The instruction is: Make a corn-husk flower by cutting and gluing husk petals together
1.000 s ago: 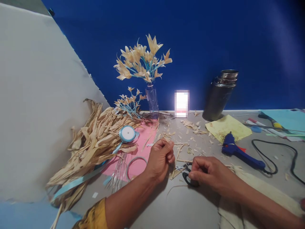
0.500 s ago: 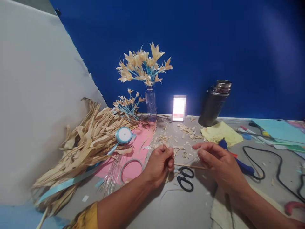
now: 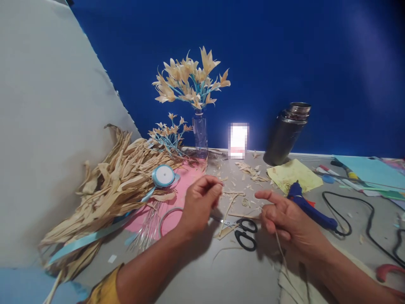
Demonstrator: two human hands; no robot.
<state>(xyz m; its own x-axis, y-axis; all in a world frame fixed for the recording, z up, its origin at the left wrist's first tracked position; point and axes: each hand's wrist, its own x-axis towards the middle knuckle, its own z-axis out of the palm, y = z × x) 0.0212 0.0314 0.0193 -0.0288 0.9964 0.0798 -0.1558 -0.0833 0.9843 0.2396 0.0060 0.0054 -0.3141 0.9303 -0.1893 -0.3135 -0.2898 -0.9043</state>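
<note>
Both hands raised above scissors (image 3: 245, 232): left hand (image 3: 199, 204) pinched, right hand (image 3: 284, 217) half-curled.

The wall (image 3: 284, 50) behind the table (image 3: 202, 270) is deep blue, and the table itself is plain grey. Left of the vase (image 3: 200, 134), which is clear, a pile of dried husks (image 3: 114, 181) is straw-tan, with a pale blue ribbon spool (image 3: 163, 175) showing a white centre. The flowers (image 3: 191, 80) above the vase are cream-yellow on light blue stems. Under the husks lies a pink sheet (image 3: 186, 185). Right of the vase stands a dark steel flask (image 3: 286, 134), then a pale yellow paper (image 3: 294, 174), a dark blue glue gun (image 3: 308, 204) with a black cord (image 3: 363, 215). In front of the vase, the scissors (image 3: 245, 232) have black handles. The sleeve (image 3: 106, 291) is mustard yellow.
</note>
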